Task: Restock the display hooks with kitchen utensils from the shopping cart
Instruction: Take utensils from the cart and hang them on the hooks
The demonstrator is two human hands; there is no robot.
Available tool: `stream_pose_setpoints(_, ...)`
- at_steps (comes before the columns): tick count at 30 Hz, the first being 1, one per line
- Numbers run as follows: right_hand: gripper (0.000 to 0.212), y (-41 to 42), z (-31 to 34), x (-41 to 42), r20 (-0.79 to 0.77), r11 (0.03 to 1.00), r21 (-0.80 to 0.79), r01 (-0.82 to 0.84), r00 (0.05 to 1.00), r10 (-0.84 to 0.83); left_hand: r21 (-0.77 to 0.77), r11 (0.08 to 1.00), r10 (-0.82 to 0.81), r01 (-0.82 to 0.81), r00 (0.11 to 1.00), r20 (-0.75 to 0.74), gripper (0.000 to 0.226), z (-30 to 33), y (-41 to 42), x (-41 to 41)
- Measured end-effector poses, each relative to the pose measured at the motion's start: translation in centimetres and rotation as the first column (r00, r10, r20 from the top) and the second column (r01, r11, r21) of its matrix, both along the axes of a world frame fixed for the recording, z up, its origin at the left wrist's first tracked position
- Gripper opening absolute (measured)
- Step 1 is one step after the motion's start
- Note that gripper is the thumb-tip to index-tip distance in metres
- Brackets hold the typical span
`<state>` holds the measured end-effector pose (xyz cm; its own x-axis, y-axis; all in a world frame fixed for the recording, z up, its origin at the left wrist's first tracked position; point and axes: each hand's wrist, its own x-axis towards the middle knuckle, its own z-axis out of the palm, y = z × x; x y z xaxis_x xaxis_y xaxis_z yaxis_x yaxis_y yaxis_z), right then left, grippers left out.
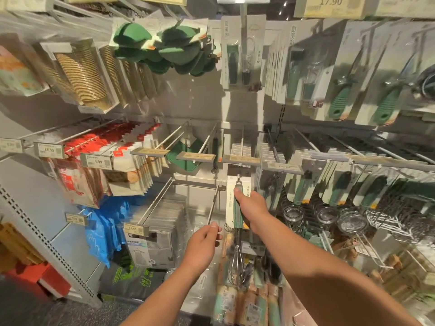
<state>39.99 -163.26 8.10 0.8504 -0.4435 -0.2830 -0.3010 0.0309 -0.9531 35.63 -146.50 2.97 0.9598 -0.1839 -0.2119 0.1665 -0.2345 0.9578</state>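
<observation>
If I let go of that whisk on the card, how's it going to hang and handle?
The whisk probably swings: it hangs long below its backing card, wire head lowest. The card likely flexes, being thin. The right hand grips its green handle, which looks rigid.

Grey pegboard wall, rows of display hooks carrying carded utensils, packets.

We're in a shop aisle — a housewares section, with a pegboard wall of display hooks loaded with carded kitchen scissors, green oven mitts and packaged paper plates. Price tags clip to the hook ends — 17.90, 4.99.
</observation>
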Motion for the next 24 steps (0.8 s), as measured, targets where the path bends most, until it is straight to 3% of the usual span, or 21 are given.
stream_pose_setpoints(8, 0.083, -0.9, 0.1, 2.9, -0.029, 0.999, -0.048, 0.019, 0.999, -0.02, -0.051, 0.998, 0.044, -0.045, 0.999, -0.011, 0.039, 0.7, -0.9, 1.6)
stream_pose_setpoints(13, 0.083, -0.9, -0.3, 3.9, -0.084, 0.982, -0.188, 0.01, 0.996, -0.027, -0.032, 0.999, 0.017, -0.017, 1.0, -0.012, 0.039, 0.2, -0.5, 2.1)
stream_pose_setpoints(21, 0.083, -1.1, -2.1, 2.0, -0.185, 0.989, -0.145, -0.028, 0.983, 0.001, 0.043, 0.998, -0.033, 0.034, 0.999, -0.02, 0.038, -0.5, 1.0, 2.0)
stream_pose_setpoints(24, 0.072, -1.1, -2.4, 0.7, -0.205, 0.988, -0.151, -0.039, 0.979, 0.007, 0.056, 0.996, -0.067, 0.068, 0.997, -0.027, 0.036, -0.7, 1.1, 2.0)
